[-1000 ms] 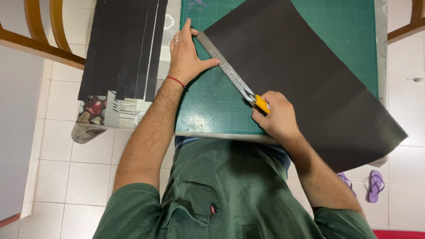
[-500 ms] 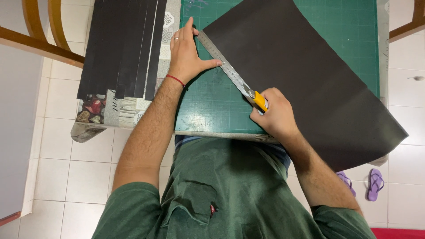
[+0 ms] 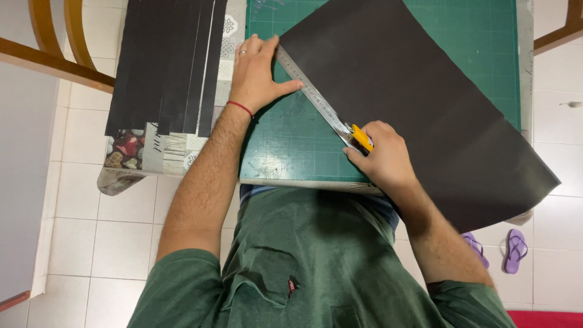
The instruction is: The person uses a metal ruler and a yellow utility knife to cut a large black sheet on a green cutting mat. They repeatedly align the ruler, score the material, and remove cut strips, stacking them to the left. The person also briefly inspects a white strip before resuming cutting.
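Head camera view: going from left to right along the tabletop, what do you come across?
Black paper strips → left hand pressing the metal ruler → right hand holding a yellow knife → large black sheet → purple sandals on the floor.

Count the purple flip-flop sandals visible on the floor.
2. One purple flip-flop sandal lies in full view on the white tiled floor at lower right; the other, just left of it, is partly hidden behind the person's right forearm.
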